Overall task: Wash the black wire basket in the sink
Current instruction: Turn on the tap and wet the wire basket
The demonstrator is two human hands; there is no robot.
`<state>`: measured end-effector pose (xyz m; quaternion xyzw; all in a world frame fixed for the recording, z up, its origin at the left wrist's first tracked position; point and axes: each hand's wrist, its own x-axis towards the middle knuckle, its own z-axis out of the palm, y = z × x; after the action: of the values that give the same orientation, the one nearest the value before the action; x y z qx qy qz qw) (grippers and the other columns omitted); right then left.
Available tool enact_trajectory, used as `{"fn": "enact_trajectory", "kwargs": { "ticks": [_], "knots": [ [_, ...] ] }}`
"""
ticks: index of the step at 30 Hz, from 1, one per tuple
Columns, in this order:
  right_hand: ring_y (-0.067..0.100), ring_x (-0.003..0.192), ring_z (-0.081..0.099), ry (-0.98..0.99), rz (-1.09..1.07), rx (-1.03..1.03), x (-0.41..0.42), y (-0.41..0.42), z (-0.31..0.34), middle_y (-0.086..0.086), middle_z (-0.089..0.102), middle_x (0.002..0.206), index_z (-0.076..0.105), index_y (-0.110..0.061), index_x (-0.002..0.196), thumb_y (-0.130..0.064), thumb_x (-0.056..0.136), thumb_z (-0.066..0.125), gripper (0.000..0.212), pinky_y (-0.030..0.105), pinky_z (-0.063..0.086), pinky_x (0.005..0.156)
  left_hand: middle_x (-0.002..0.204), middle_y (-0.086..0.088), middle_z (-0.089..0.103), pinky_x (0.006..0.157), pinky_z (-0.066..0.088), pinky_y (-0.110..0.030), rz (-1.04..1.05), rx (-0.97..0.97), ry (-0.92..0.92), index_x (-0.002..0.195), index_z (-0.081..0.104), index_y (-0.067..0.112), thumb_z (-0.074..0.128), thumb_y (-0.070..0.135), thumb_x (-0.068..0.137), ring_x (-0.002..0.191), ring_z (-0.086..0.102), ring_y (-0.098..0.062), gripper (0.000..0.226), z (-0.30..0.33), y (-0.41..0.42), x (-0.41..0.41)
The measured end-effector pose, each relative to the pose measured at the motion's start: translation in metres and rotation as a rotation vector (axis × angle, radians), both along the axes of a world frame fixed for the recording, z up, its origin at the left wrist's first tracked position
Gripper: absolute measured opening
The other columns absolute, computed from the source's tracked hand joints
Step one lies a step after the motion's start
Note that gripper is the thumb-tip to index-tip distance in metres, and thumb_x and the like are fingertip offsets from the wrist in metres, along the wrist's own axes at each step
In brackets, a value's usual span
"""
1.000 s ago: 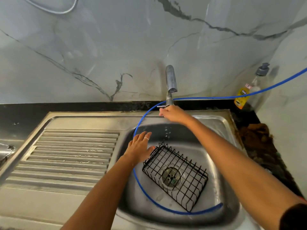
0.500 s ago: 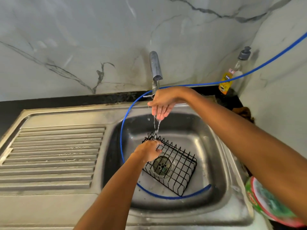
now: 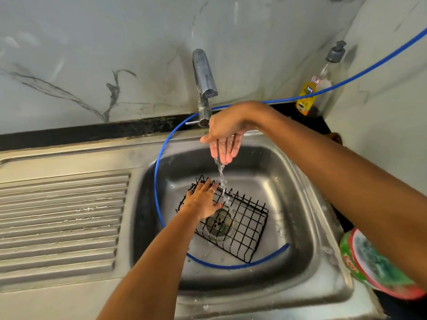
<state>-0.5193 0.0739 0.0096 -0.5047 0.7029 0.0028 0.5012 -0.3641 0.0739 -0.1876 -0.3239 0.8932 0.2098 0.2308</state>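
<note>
The black wire basket [image 3: 233, 224], a shallow rectangular grid of thin dark rods with short upright sides, lies flat on the bottom of the stainless steel sink [image 3: 288, 181], set askew over the round metal drain [image 3: 219, 224], which shows through its mesh. Its rods look wet and glossy where the water lands. My left hand [image 3: 202, 202] rests on the basket's far left corner, fingers straight and spread over the rim, a ring on one finger; it presses rather than grips. My right hand [image 3: 225, 140] hangs under the spout of the chrome tap [image 3: 204, 76], fingers relaxed and pointing down, holding nothing, and a thin stream of water [image 3: 221, 179] runs off the fingertips onto the basket just beside my left hand. A thin blue hose [image 3: 159, 179] curves round the basket along the basin floor and leads away to the upper right, passing a clear pump bottle with a yellow label [image 3: 323, 82] in the corner of the worktop.
</note>
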Motion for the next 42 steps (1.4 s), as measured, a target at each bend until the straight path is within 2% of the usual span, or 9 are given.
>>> {"fn": "enact_trajectory", "kwargs": {
  "ticks": [9, 16, 21, 24, 28, 33, 38, 40, 42],
  "knots": [
    [0.028, 0.088, 0.071, -0.129, -0.038, -0.065, 0.011, -0.003, -0.011, 0.02, 0.072, 0.094, 0.064, 0.003, 0.107, -0.033, 0.103, 0.035, 0.046, 0.036, 0.057, 0.082, 0.164, 0.003, -0.008, 0.119, 0.01, -0.056, 0.001, 0.047, 0.038, 0.157, 0.003, 0.027, 0.055, 0.045, 0.095, 0.151, -0.005, -0.023, 0.082, -0.004, -0.005, 0.003],
    [0.026, 0.087, 0.07, -0.029, -0.103, -0.095, 0.018, -0.002, -0.014, 0.018, 0.07, 0.094, 0.063, -0.001, 0.107, -0.033, 0.102, 0.037, 0.042, 0.032, 0.057, 0.077, 0.164, 0.002, -0.012, 0.12, 0.007, -0.056, 0.005, 0.082, 0.019, 0.157, 0.001, 0.026, 0.053, 0.044, 0.096, 0.151, -0.01, -0.024, 0.082, 0.0, -0.004, 0.001],
    [0.029, 0.088, 0.07, 0.007, -0.063, 0.004, 0.017, 0.005, -0.007, 0.022, 0.069, 0.1, 0.062, 0.002, 0.11, -0.021, 0.1, 0.045, 0.03, 0.038, 0.057, 0.083, 0.164, 0.002, -0.014, 0.12, 0.005, -0.057, 0.002, 0.11, 0.016, 0.157, -0.002, 0.027, 0.055, 0.041, 0.095, 0.151, -0.01, -0.025, 0.085, 0.002, -0.005, 0.0],
    [0.022, 0.087, 0.067, 0.003, -0.143, -0.111, 0.014, 0.008, -0.01, 0.017, 0.067, 0.103, 0.064, 0.001, 0.11, -0.003, 0.094, 0.052, 0.02, 0.035, 0.056, 0.085, 0.164, 0.002, -0.014, 0.119, 0.007, -0.058, -0.016, 0.107, 0.009, 0.157, -0.001, 0.027, 0.056, 0.043, 0.094, 0.151, -0.009, -0.026, 0.086, 0.0, -0.007, 0.0],
    [0.013, 0.094, 0.063, 0.036, -0.217, -0.348, 0.012, 0.009, -0.017, 0.008, 0.066, 0.103, 0.068, -0.006, 0.107, 0.007, 0.084, 0.06, 0.027, 0.026, 0.054, 0.083, 0.163, 0.002, -0.014, 0.119, 0.011, -0.057, -0.044, 0.101, -0.004, 0.157, -0.001, 0.025, 0.059, 0.037, 0.094, 0.151, -0.007, -0.027, 0.087, 0.001, -0.01, 0.001],
    [0.02, 0.097, 0.066, -0.231, -0.432, -0.453, 0.021, 0.003, -0.024, 0.015, 0.067, 0.102, 0.066, 0.0, 0.098, 0.015, 0.087, 0.041, 0.03, 0.028, 0.056, 0.086, 0.164, 0.0, -0.012, 0.121, 0.012, -0.053, -0.094, 0.07, -0.025, 0.157, -0.001, 0.024, 0.06, 0.031, 0.094, 0.151, -0.005, -0.027, 0.088, 0.005, -0.011, 0.003],
    [0.017, 0.053, 0.066, -0.834, -1.016, -0.62, 0.036, -0.008, -0.027, 0.018, 0.063, 0.071, 0.055, 0.0, 0.074, 0.014, 0.089, 0.03, 0.033, 0.019, 0.054, 0.05, 0.164, 0.0, -0.012, 0.12, 0.009, -0.053, -0.143, 0.03, -0.022, 0.157, 0.0, 0.025, 0.06, 0.031, 0.095, 0.151, -0.006, -0.028, 0.086, 0.006, -0.007, 0.009],
    [0.013, 0.043, 0.057, -0.874, -1.089, -0.62, 0.038, -0.009, -0.027, 0.015, 0.057, 0.066, 0.049, -0.005, 0.066, 0.01, 0.089, 0.029, 0.034, 0.016, 0.045, 0.041, 0.164, 0.0, -0.013, 0.119, 0.009, -0.053, -0.163, 0.018, -0.021, 0.157, 0.004, 0.027, 0.06, 0.03, 0.094, 0.151, -0.006, -0.029, 0.084, 0.005, -0.005, 0.013],
    [0.011, 0.043, 0.051, -0.777, -0.962, -0.538, 0.038, -0.004, -0.025, 0.013, 0.055, 0.066, 0.047, -0.008, 0.064, 0.009, 0.087, 0.029, 0.034, 0.015, 0.039, 0.038, 0.163, -0.001, -0.015, 0.119, 0.01, -0.053, -0.198, -0.004, -0.034, 0.156, 0.007, 0.028, 0.06, 0.031, 0.095, 0.15, -0.007, -0.03, 0.081, 0.005, -0.004, 0.016]
  ]
}}
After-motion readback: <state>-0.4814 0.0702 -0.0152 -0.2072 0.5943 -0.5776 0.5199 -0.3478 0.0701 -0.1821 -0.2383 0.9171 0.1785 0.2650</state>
